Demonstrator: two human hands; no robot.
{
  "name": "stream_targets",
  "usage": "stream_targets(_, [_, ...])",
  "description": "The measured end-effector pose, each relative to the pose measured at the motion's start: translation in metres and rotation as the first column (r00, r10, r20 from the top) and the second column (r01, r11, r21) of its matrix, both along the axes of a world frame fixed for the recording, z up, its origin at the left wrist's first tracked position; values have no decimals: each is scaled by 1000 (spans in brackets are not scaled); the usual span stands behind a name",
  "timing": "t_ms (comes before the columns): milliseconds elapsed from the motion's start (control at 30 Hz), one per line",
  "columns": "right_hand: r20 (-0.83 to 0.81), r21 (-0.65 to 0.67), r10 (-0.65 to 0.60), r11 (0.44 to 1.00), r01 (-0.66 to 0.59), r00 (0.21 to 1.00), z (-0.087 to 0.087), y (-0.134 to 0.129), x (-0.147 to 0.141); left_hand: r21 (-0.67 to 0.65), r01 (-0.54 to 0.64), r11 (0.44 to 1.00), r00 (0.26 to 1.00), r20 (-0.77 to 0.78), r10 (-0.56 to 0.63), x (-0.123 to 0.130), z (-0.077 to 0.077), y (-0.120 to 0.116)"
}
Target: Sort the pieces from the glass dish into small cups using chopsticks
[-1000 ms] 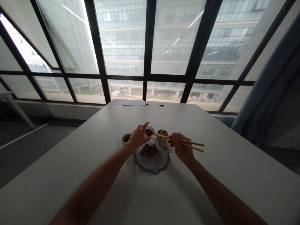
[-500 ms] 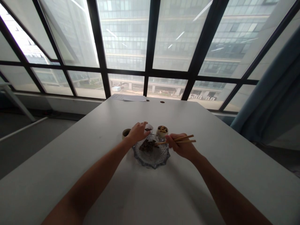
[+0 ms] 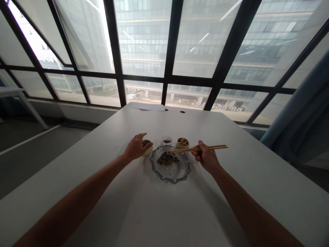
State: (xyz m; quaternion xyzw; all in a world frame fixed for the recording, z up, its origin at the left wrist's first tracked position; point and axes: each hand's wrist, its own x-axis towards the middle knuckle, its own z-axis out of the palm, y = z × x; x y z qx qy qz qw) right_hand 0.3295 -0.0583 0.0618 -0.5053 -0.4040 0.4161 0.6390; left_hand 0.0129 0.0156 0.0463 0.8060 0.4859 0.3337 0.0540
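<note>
Light wooden chopsticks are gripped in my right hand, nearly level, their tips over the far side of a scalloped clear glass plate. A heap of small dark pieces, perhaps seeds, lies on that plate. My left hand is at the small pale cup left of the plate, thumb and fingers apart. Whether it touches the cup I cannot tell. Behind the plate stand a white cup with dark bits inside and a pale cup of yellowish-brown pieces.
All this stands on a large white table. White paper sheets lie at its far edge, near a round hole in the top. Beyond are tall framed windows, with a blue curtain on the right.
My left hand has moved left, from the white cup to the left-hand cup. The chopsticks have swung flatter in my right hand, their tips now higher over the plate's far side.
</note>
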Motion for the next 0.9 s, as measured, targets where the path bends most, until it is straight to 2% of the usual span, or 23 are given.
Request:
stream_targets(100, [-77,-33,8,999,-11,997,-7,2,-4,-94,-1,996,994,106,11,-15,-23,-5])
stream_targets(200, [-58,47,-21,999,24,998,-10,-2,-13,-132,21,991,986,166,1,-18,-37,-6])
stream_targets(300, [7,173,-118,978,115,993,-11,-13,-25,-144,40,989,983,181,-13,-16,-39,-5])
stream_targets(400, [184,327,-213,934,145,960,-15,-28,-34,-151,68,986,978,206,-36,-16,-37,-4])
stream_targets(467, [382,423,-245,904,67,891,-18,-38,-37,-153,79,985,974,223,-43,-16,-36,-4])
stream_targets(567, [647,511,-250,844,-165,720,-23,-46,-35,-160,82,984,972,231,-44,-17,-37,-4])
stream_targets(667, [731,540,-265,788,-296,629,-25,-49,-32,-159,91,983,971,233,-52,-17,-38,-5])
stream_targets(767, [707,560,-283,784,-269,649,-24,-49,-34,-148,86,985,970,238,-49,-16,-37,-6])
stream_targets(900, [578,525,-314,849,-49,754,-13,-44,-42,-155,76,985,971,236,-38,-16,-37,-6])
